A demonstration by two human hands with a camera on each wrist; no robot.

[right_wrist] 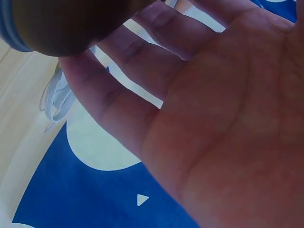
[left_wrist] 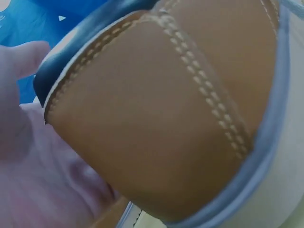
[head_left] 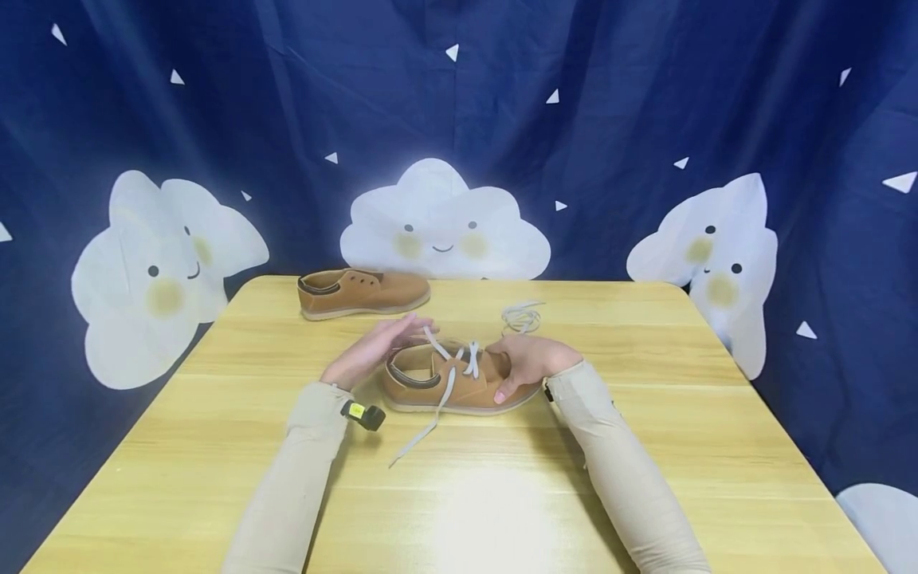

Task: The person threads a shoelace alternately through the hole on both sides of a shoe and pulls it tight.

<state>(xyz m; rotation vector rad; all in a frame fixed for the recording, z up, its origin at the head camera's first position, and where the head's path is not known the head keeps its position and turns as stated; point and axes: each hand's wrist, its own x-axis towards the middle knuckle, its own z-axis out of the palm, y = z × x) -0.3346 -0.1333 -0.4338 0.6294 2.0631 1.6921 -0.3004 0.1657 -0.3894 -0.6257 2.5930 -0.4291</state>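
A brown lace-up shoe point(head_left: 423, 395) stands on the table with its toe to the right. Over its toe lies my right hand point(head_left: 534, 363), gripping it with the thumb on the near side and the fingers on the far side. My left hand point(head_left: 376, 348) is beside the far side of the heel, its fingers extended. A pale shoelace point(head_left: 445, 399) is threaded through the shoe; one end runs up to the left fingertips and the other hangs over the near side. The left wrist view shows the stitched heel point(left_wrist: 128, 114) in front of the palm point(left_wrist: 52, 175).
Behind on the left stands a second brown shoe point(head_left: 369, 293), with no lace in its eyelets. A loose pale lace point(head_left: 521, 317) is bunched on the wooden table point(head_left: 631, 462) beyond my right hand. A blue curtain with clouds point(head_left: 610, 104) hangs behind the table.
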